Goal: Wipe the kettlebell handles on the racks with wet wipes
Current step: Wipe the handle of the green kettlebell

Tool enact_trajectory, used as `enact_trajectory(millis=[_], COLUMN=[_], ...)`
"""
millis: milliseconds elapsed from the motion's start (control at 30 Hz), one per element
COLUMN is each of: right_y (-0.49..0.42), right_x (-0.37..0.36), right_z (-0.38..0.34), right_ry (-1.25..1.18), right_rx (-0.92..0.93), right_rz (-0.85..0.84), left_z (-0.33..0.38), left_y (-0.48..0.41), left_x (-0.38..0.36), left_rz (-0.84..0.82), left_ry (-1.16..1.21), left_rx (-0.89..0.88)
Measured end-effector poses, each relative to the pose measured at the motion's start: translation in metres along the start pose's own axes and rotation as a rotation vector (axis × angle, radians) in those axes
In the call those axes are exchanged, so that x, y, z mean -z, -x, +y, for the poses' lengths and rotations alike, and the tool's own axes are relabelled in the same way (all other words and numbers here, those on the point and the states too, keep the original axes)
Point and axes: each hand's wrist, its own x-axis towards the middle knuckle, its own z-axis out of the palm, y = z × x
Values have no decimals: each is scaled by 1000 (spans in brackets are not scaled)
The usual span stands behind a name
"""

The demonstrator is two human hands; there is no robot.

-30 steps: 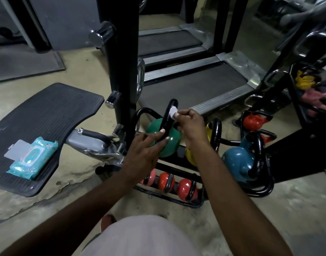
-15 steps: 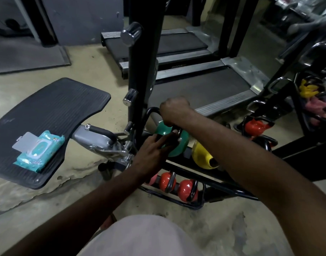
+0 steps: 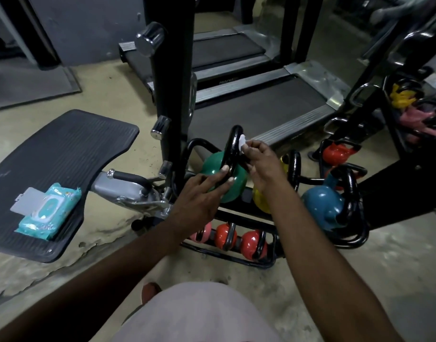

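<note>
- Kettlebell handle (image 3: 233,149), the black loop on the green kettlebell (image 3: 223,176), stood upright on the top tier of the low black metal rack (image 3: 246,261), right of the black upright post (image 3: 171,95).
- Pinched a small white wet wipe (image 3: 242,143) in the right hand (image 3: 262,164), thumb and fingertips pressed together, against the upper right side of the loop. Probably working around the curve bit by bit.
- Braced the bell with the left hand (image 3: 202,193), fingers spread and curled onto the lower handle and green body. Looked like that was to stop it rolling on the rack.
- Parked the teal pack of wet wipes (image 3: 47,211), lid flipped open, on the black ribbed rubber mat (image 3: 63,156) off to the left. Handy for grabbing a fresh one.
- Left untouched for now: yellow kettlebell (image 3: 261,201) just beside the green one, blue kettlebell (image 3: 321,206) further right, small red kettlebells (image 3: 236,240) on the bottom tier.
</note>
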Motion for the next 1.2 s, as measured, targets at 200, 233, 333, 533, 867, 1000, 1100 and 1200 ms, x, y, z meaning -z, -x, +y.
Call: enact_trajectory(millis=[200,233,333,533,867,1000,1100,1200], right_y=[21,20,17,29,15,16,27,46], right_x=[5,2,-4,-11,-79,-51,-11,9], right_z=[23,19,10,1,-21,-25,-7,30], right_ry=[-192,-143,121,1222,2092,1858,1400,842], right_rx=[-126,-106,57,599,580,723,828,540], right_rz=[-55,-24,71,39,-178,-117,21,97], left_z=[17,19,21,18,9,11,13,11], left_y=[23,27,33,34,37,34,34,35], left_x=[3,2,0,-5,-3,-2,-2,-3], left_rz=[-25,-46,-84,-86,-114,-103,-95,-103], left_ry=[3,7,-14,-26,-28,-32,-33,-12], left_rx=[36,41,39,59,41,52,46,32])
